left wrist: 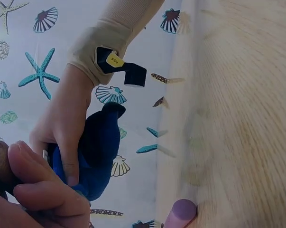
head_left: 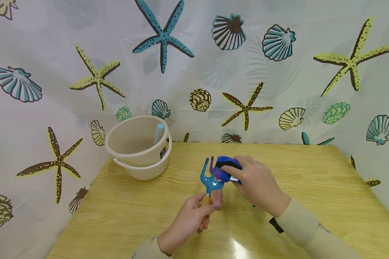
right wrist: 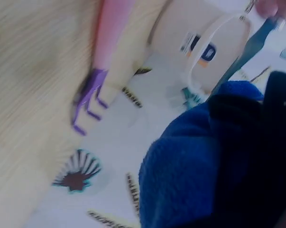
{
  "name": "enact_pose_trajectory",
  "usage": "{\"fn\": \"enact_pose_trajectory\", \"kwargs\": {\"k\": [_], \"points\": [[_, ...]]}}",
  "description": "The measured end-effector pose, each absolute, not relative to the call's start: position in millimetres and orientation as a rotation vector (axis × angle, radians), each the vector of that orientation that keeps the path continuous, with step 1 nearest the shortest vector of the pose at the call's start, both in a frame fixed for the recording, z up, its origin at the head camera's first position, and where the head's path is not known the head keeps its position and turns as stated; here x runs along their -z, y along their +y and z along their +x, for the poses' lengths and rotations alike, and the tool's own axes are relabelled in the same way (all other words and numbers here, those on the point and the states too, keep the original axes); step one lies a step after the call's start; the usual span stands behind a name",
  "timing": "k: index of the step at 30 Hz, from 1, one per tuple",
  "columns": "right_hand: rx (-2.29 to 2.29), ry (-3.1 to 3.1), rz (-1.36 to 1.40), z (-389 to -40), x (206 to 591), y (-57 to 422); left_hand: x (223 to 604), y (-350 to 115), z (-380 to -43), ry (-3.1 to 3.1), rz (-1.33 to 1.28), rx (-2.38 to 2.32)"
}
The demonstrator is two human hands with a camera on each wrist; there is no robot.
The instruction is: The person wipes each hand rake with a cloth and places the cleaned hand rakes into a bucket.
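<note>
My left hand (head_left: 189,216) grips the wooden handle of a small garden fork (head_left: 213,183), its blue tines pointing away from me above the table. In my right hand (head_left: 257,183) is a bunched blue cloth (head_left: 226,167), fuzzy in the right wrist view, held against the right side of the fork's head and covering part of the tines. Behind the fork, a hand rake (head_left: 217,199) with a pink handle and purple prongs lies on the table; its prongs (right wrist: 90,95) show fully in the right wrist view.
A beige bucket (head_left: 133,160) with a white handle stands at the back left of the wood-grain table (head_left: 123,223). Inside it leans a light blue, rod-like thing (head_left: 159,133). A curtain (head_left: 181,82) printed with shells and starfish hangs behind the table and along its sides.
</note>
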State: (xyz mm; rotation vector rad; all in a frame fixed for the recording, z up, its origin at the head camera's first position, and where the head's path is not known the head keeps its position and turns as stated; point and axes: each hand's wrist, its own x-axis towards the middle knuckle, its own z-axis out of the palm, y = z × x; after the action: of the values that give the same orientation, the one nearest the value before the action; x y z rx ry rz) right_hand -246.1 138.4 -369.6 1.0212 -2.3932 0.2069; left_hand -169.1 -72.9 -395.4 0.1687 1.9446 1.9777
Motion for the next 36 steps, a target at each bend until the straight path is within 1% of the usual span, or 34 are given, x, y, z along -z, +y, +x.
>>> {"fn": "enact_pose_trajectory", "kwargs": {"k": [3, 6, 11, 18, 22, 25, 27, 31, 36], "points": [[-0.063, -2.328, 1.132, -236, 366, 132, 396, -71, -169, 1.989, 0.199, -1.951], [0.048, -2.297, 1.16, -232, 365, 126, 396, -69, -168, 2.033, 0.251, -1.9], [0.082, -2.332, 1.027, -241, 366, 124, 395, -66, -166, 2.053, 0.281, -1.884], [0.113, -2.312, 0.937, -254, 370, 126, 394, -62, -167, 1.934, 0.21, -1.947], [0.082, -2.303, 0.881, -259, 365, 127, 393, -62, -169, 1.885, 0.135, -1.947], [0.017, -2.301, 0.876, -262, 357, 129, 393, -63, -170, 1.899, 0.141, -1.938], [-0.018, -2.304, 0.907, -263, 350, 129, 393, -64, -170, 1.943, 0.179, -1.928], [0.03, -2.303, 1.059, -263, 341, 125, 394, -66, -170, 2.053, 0.274, -1.892], [0.195, -2.271, 1.198, -262, 345, 118, 395, -68, -168, 2.138, 0.325, -1.789]]}}
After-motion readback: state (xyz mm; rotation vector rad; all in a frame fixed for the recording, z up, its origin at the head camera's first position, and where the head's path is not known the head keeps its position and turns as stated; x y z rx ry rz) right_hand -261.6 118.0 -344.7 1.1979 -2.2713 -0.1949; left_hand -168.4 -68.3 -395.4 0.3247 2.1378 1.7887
